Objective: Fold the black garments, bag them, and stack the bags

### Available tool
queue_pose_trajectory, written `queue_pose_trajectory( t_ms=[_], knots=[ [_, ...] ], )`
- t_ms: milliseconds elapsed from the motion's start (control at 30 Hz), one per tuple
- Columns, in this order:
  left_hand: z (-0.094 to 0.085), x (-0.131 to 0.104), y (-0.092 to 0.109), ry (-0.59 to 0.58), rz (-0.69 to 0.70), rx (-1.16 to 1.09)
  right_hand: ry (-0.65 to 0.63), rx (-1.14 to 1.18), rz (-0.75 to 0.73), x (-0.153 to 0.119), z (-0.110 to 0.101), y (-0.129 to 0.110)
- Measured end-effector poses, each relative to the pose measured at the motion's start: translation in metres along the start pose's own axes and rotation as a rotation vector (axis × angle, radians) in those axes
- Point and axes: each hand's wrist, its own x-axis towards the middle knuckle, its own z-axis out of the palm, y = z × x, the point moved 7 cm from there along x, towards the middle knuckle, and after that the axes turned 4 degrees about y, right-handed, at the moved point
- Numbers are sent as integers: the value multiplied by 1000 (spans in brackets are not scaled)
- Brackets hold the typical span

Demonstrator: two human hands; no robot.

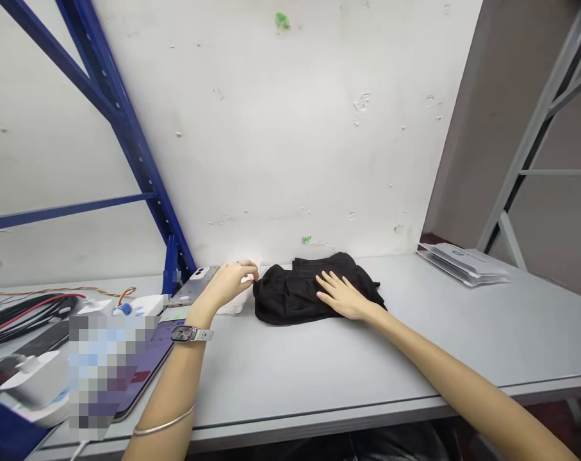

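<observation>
A folded black cloth [290, 294], perhaps a garment, lies bunched on the grey table near the wall. At its left edge, my left hand [232, 280] is closed in a pinch, with thumb and forefinger on the fabric's edge. My right hand [343, 296] rests flat on the right part of the cloth, palm down and fingers spread. A pale sheet or bag [235, 304] lies partly hidden behind my left hand.
Left of my left arm are a phone [187, 291], a purple-screened tablet [150, 358], white plugs [43, 381] and coiled cables [31, 314]. A blue rack post [141, 153] rises there. White papers [463, 262] lie at the right by the wall's end.
</observation>
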Motion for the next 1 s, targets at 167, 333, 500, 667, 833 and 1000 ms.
queue_pose_trajectory(
  t_ms=[167, 333, 500, 667, 833, 1000],
  knots=[
    [-19, 3, 18, 273, -78, 12, -17, 5, -57, -1, 10, -15],
    [-15, 22, 55, 256, -116, -55, -73, 59, -58, 1, 23, -12],
    [-2, 48, 116, 219, -26, 10, 182, 514, 126, 5, -14, 9],
    [48, 59, 169, 32, 98, -50, 470, 757, 259, 5, -43, 50],
    [68, 50, 164, -58, 170, -303, 624, 502, 241, 0, -57, 58],
    [44, 40, 99, 124, -116, -251, 356, 121, -64, -1, -35, 10]
  ],
)
